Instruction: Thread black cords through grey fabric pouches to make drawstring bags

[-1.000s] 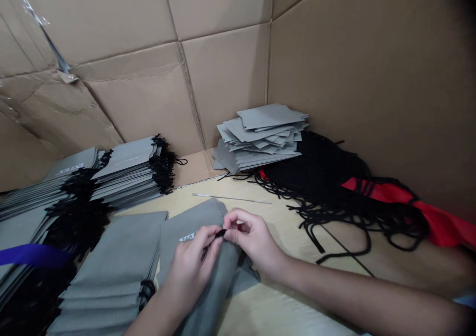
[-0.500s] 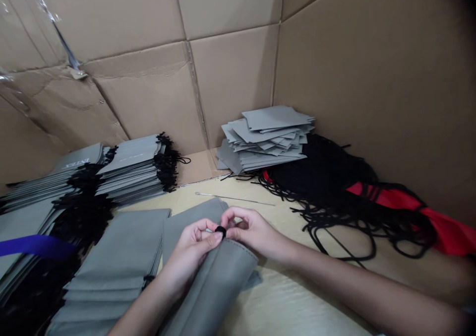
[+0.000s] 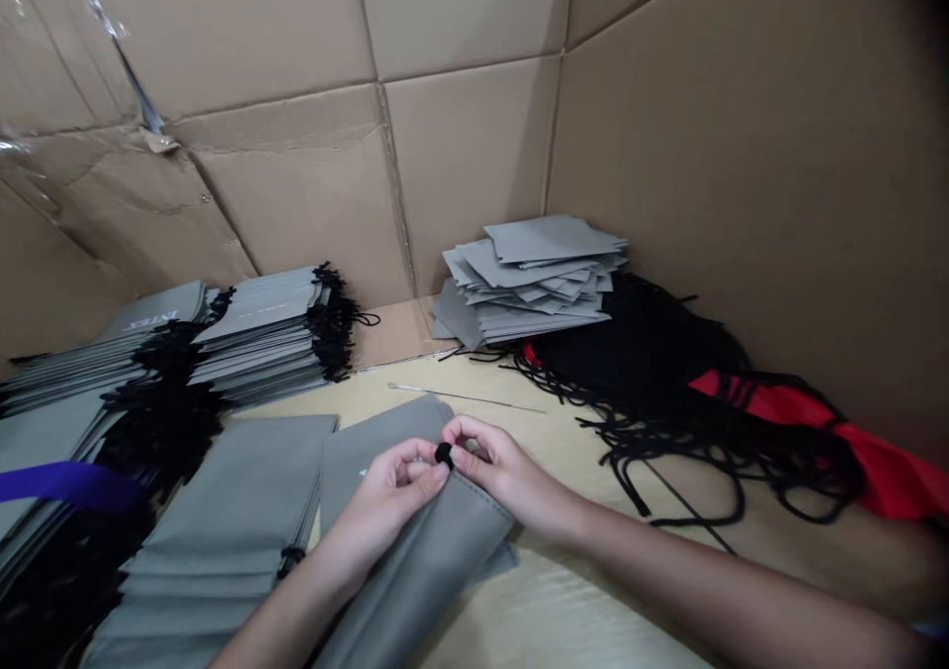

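"What sort of place is this?"

"A workshop, by the look of it."

"What shows that?"

"Cardboard sheets [image 3: 460,165] line the bench [image 3: 563,610], with grey pouches [image 3: 267,328] stacked in rows and a heap of black cords [image 3: 638,353] beside them."
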A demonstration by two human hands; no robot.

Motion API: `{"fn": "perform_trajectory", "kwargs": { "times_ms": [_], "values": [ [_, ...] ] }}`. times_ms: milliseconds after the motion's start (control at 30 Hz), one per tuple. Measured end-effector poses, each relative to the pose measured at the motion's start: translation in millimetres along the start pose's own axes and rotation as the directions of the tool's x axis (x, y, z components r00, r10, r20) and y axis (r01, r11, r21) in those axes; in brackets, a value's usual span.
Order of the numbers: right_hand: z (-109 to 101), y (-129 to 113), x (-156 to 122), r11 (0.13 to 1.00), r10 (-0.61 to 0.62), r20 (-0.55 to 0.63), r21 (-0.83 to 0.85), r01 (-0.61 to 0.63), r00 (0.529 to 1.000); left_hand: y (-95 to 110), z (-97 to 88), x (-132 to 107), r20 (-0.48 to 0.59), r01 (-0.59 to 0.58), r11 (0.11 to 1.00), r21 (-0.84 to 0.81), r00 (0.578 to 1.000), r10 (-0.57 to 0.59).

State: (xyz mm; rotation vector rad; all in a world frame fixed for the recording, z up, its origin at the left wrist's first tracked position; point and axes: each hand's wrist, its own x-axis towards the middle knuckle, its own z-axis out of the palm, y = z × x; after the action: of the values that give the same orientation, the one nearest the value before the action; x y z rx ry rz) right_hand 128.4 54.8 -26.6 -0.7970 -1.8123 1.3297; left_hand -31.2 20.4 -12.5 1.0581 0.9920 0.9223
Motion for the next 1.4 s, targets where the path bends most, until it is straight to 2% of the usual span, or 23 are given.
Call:
{"fn": "perform_trajectory", "kwargs": {
  "times_ms": [200, 533, 733, 1000, 1200, 1400],
  "values": [
    [0, 2, 0, 0.999, 0.028, -0.01, 0.018, -0.028, 1.0, -1, -2.2, 0, -0.066, 0.045, 0.998, 0.042, 0.997, -0.042],
    [-8, 5, 6, 0.972, 0.011, 0.129, 0.23, -0.041, 0.992, 11, 0.6, -5, -0.017, -0.007, 1.0, 0.014, 1.0, 0.007],
    [-10, 6, 9, 0.982, -0.023, 0.129, 0.187, -0.001, 0.991, 7, -1.4, -4, 0.003, -0.029, 0.999, 0.026, 1.0, 0.029],
    [-1, 1, 2, 0.998, -0.037, 0.044, 0.061, 0.034, 0.998, 4, -0.4, -3, 0.017, -0.076, 0.99, 0.116, 0.997, 0.075],
    [8, 11, 1, 0.975, 0.021, -0.002, 0.221, -0.021, 1.0, 1, 3.1, -1, 0.001, -0.185, 0.952, 0.242, 0.982, 0.191],
    [12, 14, 0, 0.954, 0.08, -0.022, 0.293, -0.07, 0.997, -4, 2.0, -1, -0.028, -0.224, 0.858, 0.462, 0.963, 0.266]
  ]
}}
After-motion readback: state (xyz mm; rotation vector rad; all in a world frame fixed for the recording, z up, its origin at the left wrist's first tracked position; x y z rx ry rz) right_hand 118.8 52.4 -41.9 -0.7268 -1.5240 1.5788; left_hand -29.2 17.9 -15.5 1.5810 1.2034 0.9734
